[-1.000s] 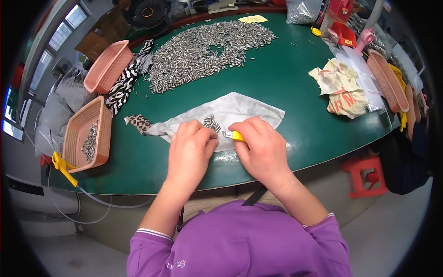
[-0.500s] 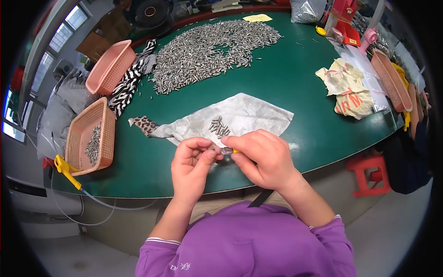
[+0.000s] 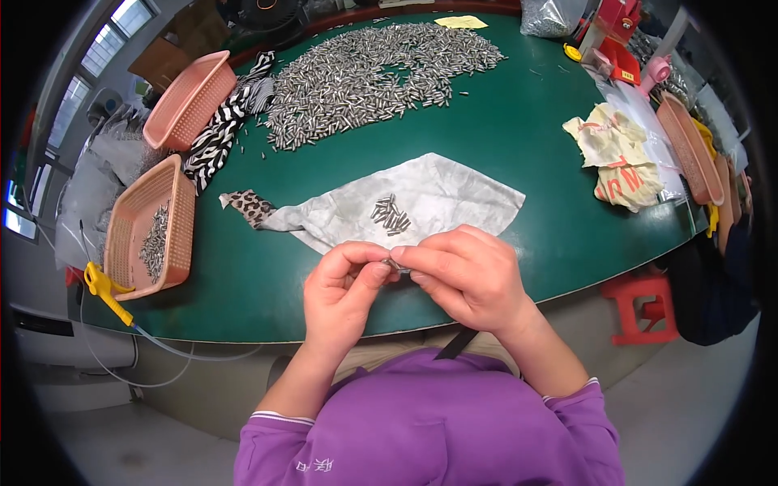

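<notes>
Left hand (image 3: 344, 283) and right hand (image 3: 466, 271) meet fingertip to fingertip just above the near edge of the green table (image 3: 502, 130), both curled nearly closed, pinching one small metal pin (image 3: 395, 264) between them — most of it is hidden by fingers, so can't tell its exact shape or which hand has the firmer hold.

Progress, judging by how things lie: early. Huge pile of pins (image 3: 377, 69) sits untouched at the far side of the table, well apart from the hands. Only a small cluster of pins (image 3: 391, 214) lies on the grey cloth (image 3: 454, 194), just beyond the fingertips. Near pink basket (image 3: 150, 227) at the person's left holds a thin scatter of pins — done ones, prob., though can't be sure. Second pink basket (image 3: 188, 99) further back, contents not visible. So most of the stock looks left to go through, w/ the pin in hand held mid-air, close over the cloth's near edge.
</notes>
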Tool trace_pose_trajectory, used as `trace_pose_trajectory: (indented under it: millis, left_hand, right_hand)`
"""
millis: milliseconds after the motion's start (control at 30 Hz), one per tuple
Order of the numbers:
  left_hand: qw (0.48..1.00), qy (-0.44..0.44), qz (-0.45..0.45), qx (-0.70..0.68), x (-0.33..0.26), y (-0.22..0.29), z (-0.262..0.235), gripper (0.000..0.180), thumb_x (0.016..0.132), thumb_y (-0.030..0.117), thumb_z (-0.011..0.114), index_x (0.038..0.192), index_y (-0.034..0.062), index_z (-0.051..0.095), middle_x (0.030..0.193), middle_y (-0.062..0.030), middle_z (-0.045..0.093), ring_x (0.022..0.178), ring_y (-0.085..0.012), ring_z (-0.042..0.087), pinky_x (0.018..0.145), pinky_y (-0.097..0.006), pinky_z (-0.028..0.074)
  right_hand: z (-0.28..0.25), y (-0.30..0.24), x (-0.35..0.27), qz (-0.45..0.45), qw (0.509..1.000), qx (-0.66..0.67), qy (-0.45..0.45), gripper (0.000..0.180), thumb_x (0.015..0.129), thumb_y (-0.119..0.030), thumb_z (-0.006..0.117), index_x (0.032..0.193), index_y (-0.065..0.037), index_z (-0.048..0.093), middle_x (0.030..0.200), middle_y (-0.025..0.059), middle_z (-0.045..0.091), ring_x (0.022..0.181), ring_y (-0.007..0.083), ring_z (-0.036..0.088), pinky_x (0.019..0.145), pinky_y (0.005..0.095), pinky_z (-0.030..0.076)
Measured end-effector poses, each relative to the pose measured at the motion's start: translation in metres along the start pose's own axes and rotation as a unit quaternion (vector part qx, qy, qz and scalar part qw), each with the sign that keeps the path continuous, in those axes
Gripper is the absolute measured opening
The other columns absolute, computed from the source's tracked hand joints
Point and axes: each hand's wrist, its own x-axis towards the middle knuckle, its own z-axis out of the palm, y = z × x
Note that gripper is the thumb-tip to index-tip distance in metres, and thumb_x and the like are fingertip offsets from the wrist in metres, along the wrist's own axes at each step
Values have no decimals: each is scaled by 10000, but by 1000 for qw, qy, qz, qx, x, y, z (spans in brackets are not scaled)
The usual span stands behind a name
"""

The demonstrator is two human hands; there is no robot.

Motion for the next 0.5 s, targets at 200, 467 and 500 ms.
trace_pose_trajectory:
  millis: [200,467,500]
  left_hand:
    - [1000,1,6,14,0,0,1,88,930,5,608,1014,-20,600,956,-80,657,846,-126,642,781,-258,545]
    - [998,-8,-14,56,-3,0,1,77,940,46,611,993,-10,608,893,-65,664,794,-104,627,723,-236,529]
    - [998,-14,-24,65,-3,1,2,76,941,51,612,987,-9,608,881,-63,664,782,-101,624,713,-233,526]
  right_hand:
    - [0,0,-1,1,1000,1,-5,278,737,-63,718,1013,-94,727,811,38,680,656,195,624,565,303,487]
    - [-2,3,-1,0,999,-45,-15,307,725,-55,722,1027,-105,729,778,30,664,638,188,612,554,298,473]
    - [-1,2,-2,1,999,-45,-15,307,725,-55,722,1027,-105,729,778,30,664,638,188,612,554,298,473]
